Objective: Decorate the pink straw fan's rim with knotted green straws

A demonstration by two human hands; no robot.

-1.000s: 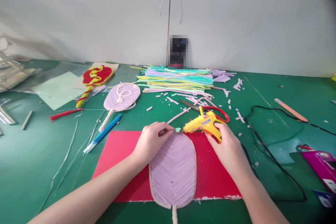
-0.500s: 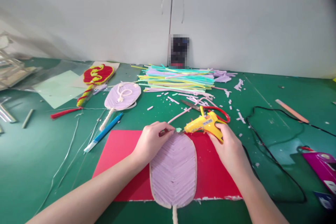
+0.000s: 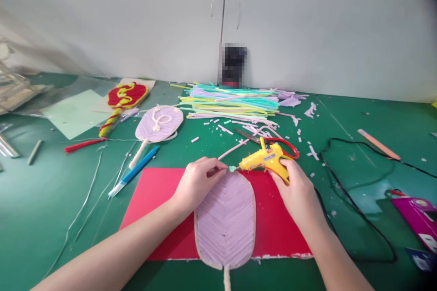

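Note:
My left hand (image 3: 201, 182) is closed in a pinch at the top edge of a lilac fan (image 3: 225, 223) made of slanting fuzzy strips with a pale rim. At its fingertips is a small mint-green piece (image 3: 232, 168); its exact shape is too small to make out. My right hand (image 3: 297, 186) is wrapped round a yellow hot glue gun (image 3: 262, 159), whose nozzle points left and reaches the green piece or just beside it. The fan lies on a red board (image 3: 160, 209), its pale handle (image 3: 227, 278) toward me.
Red-handled scissors (image 3: 285, 142) lie behind the glue gun. Pipe cleaners (image 3: 232, 100) are piled farther back. To the left are a second lilac fan (image 3: 159, 122), a red-and-yellow fan (image 3: 127, 95) and a blue pen-like tool (image 3: 134, 171). A black cord (image 3: 344, 195) loops at right.
The glue gun has shifted very slightly left, so its nozzle is nearer the mint-green piece. My left hand keeps its pinch, and the fan has hardly moved.

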